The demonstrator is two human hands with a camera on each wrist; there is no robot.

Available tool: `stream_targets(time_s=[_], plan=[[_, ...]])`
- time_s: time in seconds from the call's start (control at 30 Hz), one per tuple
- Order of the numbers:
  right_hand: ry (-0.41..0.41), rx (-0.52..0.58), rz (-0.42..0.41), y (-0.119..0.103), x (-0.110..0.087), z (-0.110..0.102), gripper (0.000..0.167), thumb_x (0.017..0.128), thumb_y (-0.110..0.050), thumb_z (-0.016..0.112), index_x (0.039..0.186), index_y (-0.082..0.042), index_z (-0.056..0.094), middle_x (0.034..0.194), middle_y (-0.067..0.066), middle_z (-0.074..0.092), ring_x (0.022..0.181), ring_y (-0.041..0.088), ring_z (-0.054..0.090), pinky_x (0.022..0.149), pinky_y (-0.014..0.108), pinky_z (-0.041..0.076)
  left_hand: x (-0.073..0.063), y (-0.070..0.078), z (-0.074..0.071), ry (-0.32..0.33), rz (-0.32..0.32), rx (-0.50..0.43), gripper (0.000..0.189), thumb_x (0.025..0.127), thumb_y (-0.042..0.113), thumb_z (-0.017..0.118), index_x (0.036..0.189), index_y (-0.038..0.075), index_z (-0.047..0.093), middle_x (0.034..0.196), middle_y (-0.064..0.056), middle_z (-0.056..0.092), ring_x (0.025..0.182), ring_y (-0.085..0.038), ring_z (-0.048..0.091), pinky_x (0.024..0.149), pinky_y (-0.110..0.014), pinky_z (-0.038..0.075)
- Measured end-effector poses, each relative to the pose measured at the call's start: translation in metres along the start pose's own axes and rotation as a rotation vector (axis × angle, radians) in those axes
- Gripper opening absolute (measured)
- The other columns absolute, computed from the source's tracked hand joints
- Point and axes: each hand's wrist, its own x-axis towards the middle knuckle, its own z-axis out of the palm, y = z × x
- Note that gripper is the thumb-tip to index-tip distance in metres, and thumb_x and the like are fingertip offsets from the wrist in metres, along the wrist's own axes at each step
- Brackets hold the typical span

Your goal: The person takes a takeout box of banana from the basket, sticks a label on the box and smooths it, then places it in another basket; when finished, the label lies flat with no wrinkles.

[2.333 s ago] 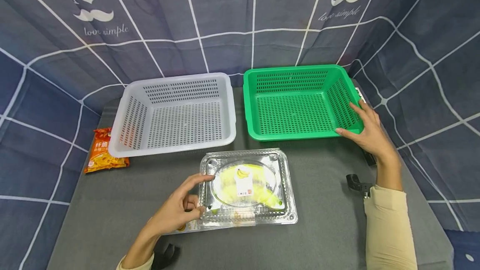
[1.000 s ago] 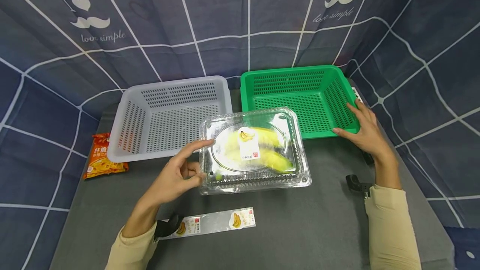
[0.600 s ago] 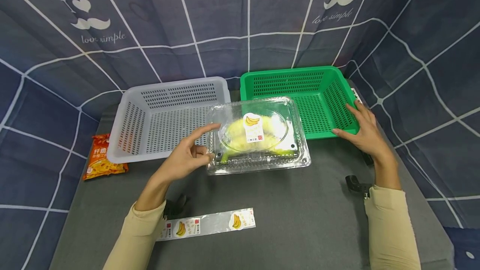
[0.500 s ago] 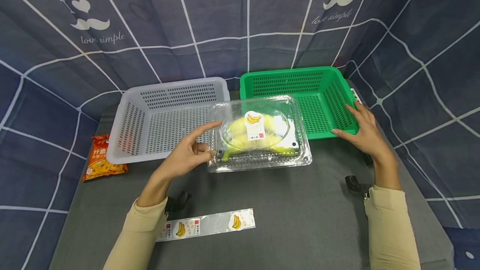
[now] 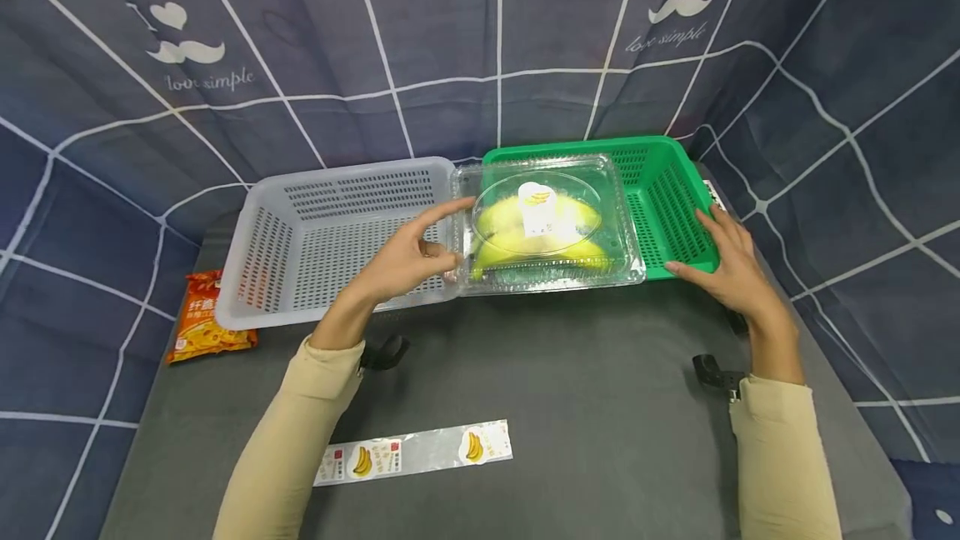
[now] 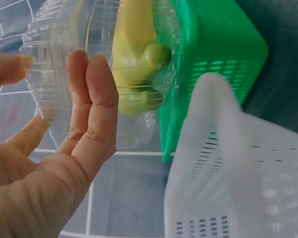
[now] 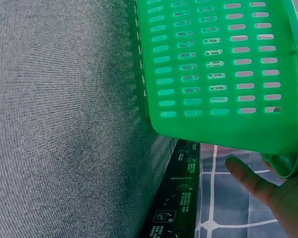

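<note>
My left hand [image 5: 408, 261] holds a clear plastic clamshell box [image 5: 465, 227] by its left end, thumb at the front and fingers behind. Yellow-green bananas [image 5: 517, 242] show through the lid, which bears a white banana label [image 5: 537, 211]. The box is raised over the left part of the green basket [image 5: 667, 219], hiding much of its inside. At that basket's front right corner, my right hand [image 5: 735, 269] grips the rim, with fingers over the right side and thumb on the front edge. In the left wrist view, fingers [image 6: 97, 109] lie against the clear wall.
A pale grey basket [image 5: 337, 252] stands left of the green one. An orange snack bag [image 5: 206, 323] lies by its left end. Nearer me on the grey table [image 5: 585, 407] is a strip of banana stickers [image 5: 431, 450]. A black printed box [image 7: 176, 198] lies beyond the green basket's right side.
My left hand has lifted the banana box off the table and carried it forward and right, over the green basket. The sticker strip beneath came into view. My right hand stays at the basket corner.
</note>
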Motion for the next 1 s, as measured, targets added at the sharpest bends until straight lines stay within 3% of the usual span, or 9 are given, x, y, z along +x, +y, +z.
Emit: stream_targets(time_s=[0.07, 0.17, 0.27, 0.4, 0.57, 0.73, 0.9, 1.0], plan=[[-0.001, -0.004, 0.008, 0.002, -0.002, 0.000, 0.098, 0.084, -0.037, 0.076, 0.158, -0.016, 0.016, 0.165, 0.012, 0.000, 0.150, 0.040, -0.009, 0.105, 0.078, 0.005, 0.014, 0.002, 0.000, -0.001, -0.013, 0.004, 0.075, 0.086, -0.002, 0.059, 0.152, 0.025, 0.036, 0.158, 0.007, 0.032, 0.072, -0.024, 0.072, 0.062, -0.031, 0.052], [0.000, -0.003, 0.017, 0.004, -0.002, 0.000, 0.097, 0.084, -0.037, 0.076, 0.158, -0.017, 0.017, 0.165, 0.012, 0.000, 0.150, 0.040, -0.009, 0.105, 0.078, 0.005, 0.033, 0.004, 0.002, -0.004, -0.041, 0.008, 0.074, 0.087, 0.001, 0.060, 0.152, 0.027, 0.036, 0.159, 0.004, 0.031, 0.075, -0.028, 0.073, 0.078, -0.036, 0.055], [-0.002, 0.006, 0.014, 0.005, -0.001, 0.000, 0.097, 0.084, -0.037, 0.076, 0.158, -0.017, 0.017, 0.165, 0.012, 0.000, 0.150, 0.040, -0.009, 0.106, 0.078, 0.005, 0.050, 0.004, 0.006, 0.000, -0.075, 0.026, 0.072, 0.089, 0.005, 0.063, 0.151, 0.031, 0.037, 0.159, -0.003, 0.028, 0.071, -0.025, 0.071, 0.079, -0.036, 0.054], [0.007, 0.015, 0.018, 0.006, -0.001, -0.001, 0.097, 0.083, -0.035, 0.077, 0.158, -0.016, 0.019, 0.165, 0.011, 0.001, 0.150, 0.040, -0.008, 0.106, 0.077, 0.005, 0.075, 0.002, 0.016, -0.028, -0.109, 0.008, 0.069, 0.092, 0.007, 0.062, 0.152, 0.027, 0.035, 0.157, -0.013, 0.023, 0.066, -0.023, 0.067, 0.072, -0.037, 0.057], [0.014, 0.011, 0.011, 0.006, 0.001, -0.002, 0.097, 0.082, -0.035, 0.077, 0.157, -0.014, 0.020, 0.166, 0.010, 0.002, 0.150, 0.040, -0.007, 0.107, 0.076, 0.005, 0.103, -0.001, 0.030, -0.076, -0.135, 0.044, 0.070, 0.093, 0.007, 0.060, 0.154, 0.023, 0.029, 0.158, -0.016, 0.020, 0.068, -0.033, 0.069, 0.072, -0.038, 0.058], [0.014, 0.005, -0.003, 0.005, 0.002, 0.000, 0.096, 0.082, -0.035, 0.077, 0.157, -0.015, 0.022, 0.165, 0.010, 0.004, 0.150, 0.040, -0.006, 0.108, 0.075, 0.007, 0.119, -0.006, 0.038, -0.121, -0.164, 0.158, 0.069, 0.096, 0.011, 0.059, 0.156, 0.022, 0.025, 0.161, -0.016, 0.019, 0.077, -0.039, 0.070, 0.075, -0.036, 0.057], [0.020, 0.010, -0.005, 0.004, 0.001, 0.001, 0.095, 0.081, -0.033, 0.079, 0.157, -0.015, 0.023, 0.165, 0.010, 0.006, 0.150, 0.039, -0.006, 0.107, 0.076, 0.008, 0.128, -0.013, 0.044, -0.155, -0.163, 0.261, 0.069, 0.096, 0.012, 0.059, 0.155, 0.017, 0.025, 0.155, -0.023, 0.030, 0.072, -0.028, 0.070, 0.074, -0.032, 0.057], [0.028, 0.015, -0.008, 0.005, 0.000, 0.001, 0.095, 0.080, -0.032, 0.079, 0.156, -0.015, 0.025, 0.165, 0.009, 0.006, 0.150, 0.038, -0.006, 0.108, 0.075, 0.007, 0.131, -0.016, 0.050, -0.162, -0.150, 0.297, 0.069, 0.095, 0.012, 0.060, 0.155, 0.015, 0.026, 0.151, -0.030, 0.029, 0.072, -0.027, 0.070, 0.075, -0.034, 0.057]])
